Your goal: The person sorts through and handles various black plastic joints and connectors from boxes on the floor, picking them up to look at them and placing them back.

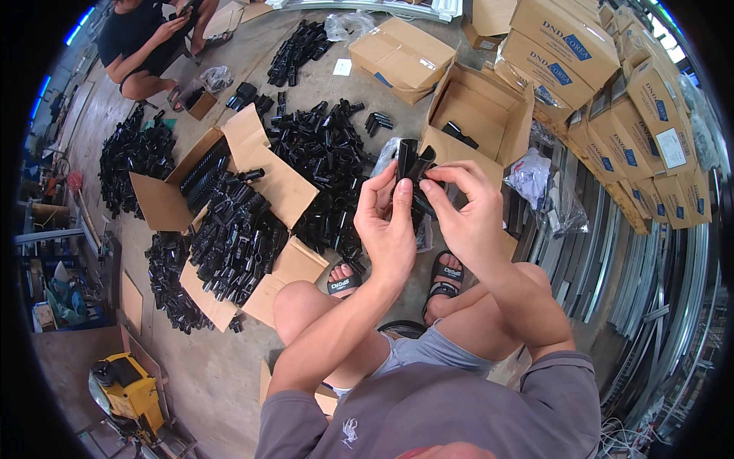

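Black tubular parts (407, 158) are gripped in the fingertips of the left hand (388, 222) and right hand (468, 205), just before a sparsely filled open box (489, 98). Left of it, black pieces (325, 149) are heaped on the floor (245, 375); right of it, cartons (562, 50) are stacked.

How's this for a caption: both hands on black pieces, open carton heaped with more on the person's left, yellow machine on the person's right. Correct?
One error: the yellow machine is on the person's left, as the head view shows. Rest stands: left hand and right hand on black pieces, heaped open carton on the left.
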A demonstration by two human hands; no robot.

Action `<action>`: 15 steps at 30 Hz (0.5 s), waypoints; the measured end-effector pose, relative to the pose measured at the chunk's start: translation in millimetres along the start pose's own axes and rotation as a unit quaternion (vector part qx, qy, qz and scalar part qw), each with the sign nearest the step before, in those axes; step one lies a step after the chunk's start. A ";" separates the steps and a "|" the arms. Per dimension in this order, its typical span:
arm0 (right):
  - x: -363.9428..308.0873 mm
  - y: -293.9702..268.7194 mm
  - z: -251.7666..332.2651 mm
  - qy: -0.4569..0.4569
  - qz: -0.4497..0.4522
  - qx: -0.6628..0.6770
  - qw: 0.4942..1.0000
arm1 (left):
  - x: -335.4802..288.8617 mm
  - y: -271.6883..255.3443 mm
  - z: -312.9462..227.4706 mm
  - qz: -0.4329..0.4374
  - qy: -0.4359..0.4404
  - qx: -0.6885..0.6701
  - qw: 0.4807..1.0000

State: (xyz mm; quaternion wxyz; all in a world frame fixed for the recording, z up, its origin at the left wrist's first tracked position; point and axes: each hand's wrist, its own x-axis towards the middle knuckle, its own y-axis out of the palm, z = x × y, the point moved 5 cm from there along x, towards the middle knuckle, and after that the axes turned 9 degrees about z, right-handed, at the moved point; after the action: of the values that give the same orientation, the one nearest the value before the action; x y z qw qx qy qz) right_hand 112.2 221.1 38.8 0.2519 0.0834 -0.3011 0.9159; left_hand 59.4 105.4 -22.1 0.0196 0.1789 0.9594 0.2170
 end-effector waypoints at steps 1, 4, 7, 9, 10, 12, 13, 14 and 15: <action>0.1 -0.1 -1.1 0.000 0.000 0.000 1.000 | 0.4 -0.1 0.7 0.005 -0.006 0.002 1.000; 0.0 0.5 -2.4 0.004 0.005 -0.005 1.000 | 2.2 -1.4 1.5 0.016 -0.017 0.008 1.000; -0.2 1.1 -2.0 0.019 0.012 -0.004 1.000 | 2.4 -0.8 3.8 0.020 -0.023 -0.018 0.999; 0.0 0.6 -1.2 0.009 0.018 -0.034 0.999 | 2.0 -2.7 5.8 0.014 -0.040 -0.022 0.999; 0.2 -0.3 -1.4 0.010 0.018 -0.034 0.999 | 1.7 -3.0 7.7 0.010 -0.057 -0.027 0.998; 0.5 -1.8 -4.1 0.029 0.017 -0.019 0.999 | 3.0 -2.2 6.2 0.014 -0.071 -0.030 0.997; 0.4 -1.8 -4.4 0.029 0.017 -0.019 0.999 | 3.3 -2.0 6.5 0.018 -0.084 -0.032 0.996; 0.2 -1.7 -5.3 0.035 0.018 -0.020 0.999 | 3.4 -2.3 7.0 0.018 -0.085 -0.032 0.996; 0.1 -1.5 -6.3 0.040 0.019 -0.021 0.999 | 3.4 -2.6 7.9 0.018 -0.087 -0.031 0.996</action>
State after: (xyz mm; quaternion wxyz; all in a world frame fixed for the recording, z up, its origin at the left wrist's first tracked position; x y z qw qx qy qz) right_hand 112.9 225.9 34.5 0.2479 0.0352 -0.3113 0.9167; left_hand 56.3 107.7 -30.3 0.1043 0.2133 0.9437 0.2303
